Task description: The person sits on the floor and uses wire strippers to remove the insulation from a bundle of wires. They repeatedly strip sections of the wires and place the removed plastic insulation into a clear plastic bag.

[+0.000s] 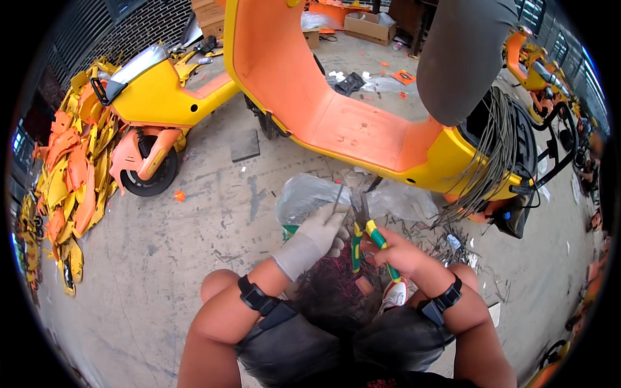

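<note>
My left hand (315, 238), in a pale grey knitted glove, is closed on a thin grey wire (337, 198) that sticks up past the fingertips. Bare and wrapped around the handles of a pair of pliers (374, 234), my right hand (402, 256) is just to the right. The pliers have green and yellow grips and dark jaws pointing away from me, slightly apart. Their jaws lie beside the wire; whether they touch it I cannot tell. Beyond both hands, a crumpled clear plastic bag (304, 197) rests on the floor.
A yellow and orange scooter (362, 132) stands ahead, a bundle of grey wires (486, 152) draped over its right end. Cut wire scraps (446, 249) litter the floor below. A heap of yellow and orange panels (77, 168) rises at left; cardboard boxes (369, 29) stand behind.
</note>
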`<state>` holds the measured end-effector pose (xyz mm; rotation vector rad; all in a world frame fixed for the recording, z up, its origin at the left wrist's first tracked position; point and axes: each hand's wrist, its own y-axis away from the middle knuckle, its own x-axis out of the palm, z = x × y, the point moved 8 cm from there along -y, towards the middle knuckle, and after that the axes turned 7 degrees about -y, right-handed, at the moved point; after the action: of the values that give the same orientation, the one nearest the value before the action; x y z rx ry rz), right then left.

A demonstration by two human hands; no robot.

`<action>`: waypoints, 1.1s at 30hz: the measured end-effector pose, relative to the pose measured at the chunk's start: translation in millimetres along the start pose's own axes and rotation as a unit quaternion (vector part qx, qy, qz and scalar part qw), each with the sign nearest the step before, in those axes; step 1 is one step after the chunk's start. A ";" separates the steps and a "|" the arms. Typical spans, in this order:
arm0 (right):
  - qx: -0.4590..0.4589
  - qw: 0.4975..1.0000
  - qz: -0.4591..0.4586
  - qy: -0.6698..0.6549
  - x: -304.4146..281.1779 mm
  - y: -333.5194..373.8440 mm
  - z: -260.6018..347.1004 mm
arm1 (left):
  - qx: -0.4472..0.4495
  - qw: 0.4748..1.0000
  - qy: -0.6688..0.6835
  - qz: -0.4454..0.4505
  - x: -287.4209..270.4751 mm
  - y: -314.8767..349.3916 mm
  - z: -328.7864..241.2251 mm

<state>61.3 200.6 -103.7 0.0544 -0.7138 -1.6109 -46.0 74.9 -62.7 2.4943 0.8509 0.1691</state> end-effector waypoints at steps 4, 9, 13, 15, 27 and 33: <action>-0.026 0.997 0.043 0.061 1.4 7.9 2.2 | 0.154 0.958 -0.238 -0.031 -3.8 -10.9 -12.3; -0.074 0.989 -0.001 0.128 -10.7 11.1 7.1 | 0.119 0.975 -0.186 0.014 9.1 -18.9 -10.3; -0.107 0.980 -0.004 0.167 -13.9 19.3 12.9 | 0.125 0.967 -0.220 -0.014 11.6 -16.7 -21.3; -0.115 0.967 -0.011 0.227 -15.2 21.6 16.4 | 0.148 0.953 -0.262 -0.031 11.7 -23.4 -17.8; -0.114 0.931 -0.034 0.344 -7.1 31.5 27.3 | 0.225 0.902 -0.368 -0.014 32.1 -16.5 -41.1; -0.132 0.924 -0.017 0.359 -8.3 26.6 25.0 | 0.260 0.873 -0.413 -0.009 34.5 -18.5 -38.0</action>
<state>75.6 218.5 -74.2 0.4389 0.0731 -1.5531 -38.6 124.0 -40.1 2.6064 0.5733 -1.1999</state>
